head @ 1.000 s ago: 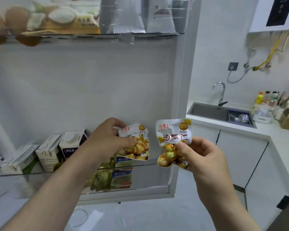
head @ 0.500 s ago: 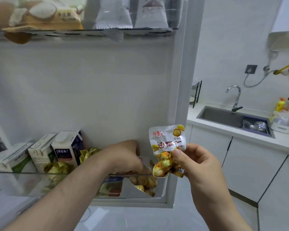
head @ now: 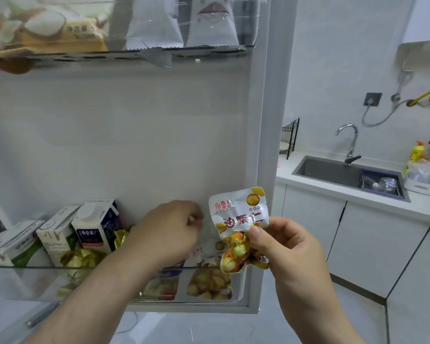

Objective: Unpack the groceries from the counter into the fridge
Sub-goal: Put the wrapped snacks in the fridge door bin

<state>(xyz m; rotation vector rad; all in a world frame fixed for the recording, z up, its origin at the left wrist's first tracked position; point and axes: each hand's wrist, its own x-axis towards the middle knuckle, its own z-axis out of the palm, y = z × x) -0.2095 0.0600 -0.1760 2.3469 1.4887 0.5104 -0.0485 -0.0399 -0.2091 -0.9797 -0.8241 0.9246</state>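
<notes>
My right hand (head: 283,247) pinches a crumpled white-and-yellow chestnut packet (head: 236,219) by its middle, just in front of the right end of the fridge door's lower bin (head: 23,281). A second chestnut packet (head: 209,285) lies inside that clear bin at its right end. Above it my left hand (head: 169,232) hovers over the bin, its fingers loosely curled and holding nothing. Further left in the bin stand milk cartons (head: 97,224) and gold-wrapped items (head: 80,256).
The upper door shelf (head: 85,55) holds a yellow snack bag (head: 47,28) and white pouches (head: 154,28). To the right are a sink (head: 333,170) with a faucet (head: 350,142), a black dish rack (head: 289,135), and white cabinets (head: 370,244).
My left hand lowered its chestnut packet into the lower door bin and let go of it. My right hand kept its packet and shifted slightly toward the bin.
</notes>
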